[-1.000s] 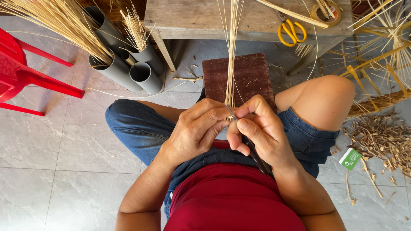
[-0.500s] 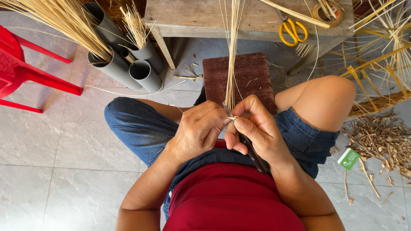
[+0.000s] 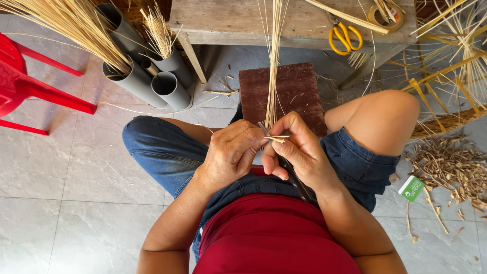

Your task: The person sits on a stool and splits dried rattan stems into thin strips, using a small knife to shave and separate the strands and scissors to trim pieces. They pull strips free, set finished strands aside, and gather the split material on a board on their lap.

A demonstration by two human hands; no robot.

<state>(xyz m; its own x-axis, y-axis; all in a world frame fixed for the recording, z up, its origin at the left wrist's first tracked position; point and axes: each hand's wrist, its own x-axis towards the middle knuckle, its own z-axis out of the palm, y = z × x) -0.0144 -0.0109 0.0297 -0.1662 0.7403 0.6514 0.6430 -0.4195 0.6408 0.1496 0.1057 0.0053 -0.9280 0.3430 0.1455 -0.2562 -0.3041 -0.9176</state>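
A thin bundle of pale straw stalks (image 3: 274, 61) stands upright in front of me, its lower ends pinched between both hands over my lap. My left hand (image 3: 231, 152) grips the bundle's base from the left. My right hand (image 3: 294, 149) holds a dark-handled knife (image 3: 291, 175), its blade tip lying against the stalk ends by my fingertips. A short cut stalk piece (image 3: 276, 137) sticks out sideways between the two hands. I sit in denim shorts and a red top.
A dark brown board (image 3: 304, 89) lies on the floor under a wooden bench (image 3: 304, 23) that carries yellow-handled scissors (image 3: 345, 38). Grey tubes (image 3: 147, 76) holding straw stand at left beside a red plastic chair (image 3: 25, 83). Straw scraps (image 3: 446, 165) lie at right.
My hands have shifted slightly on the bundle; the knife tip now shows between the fingers and a short stalk piece juts out sideways.
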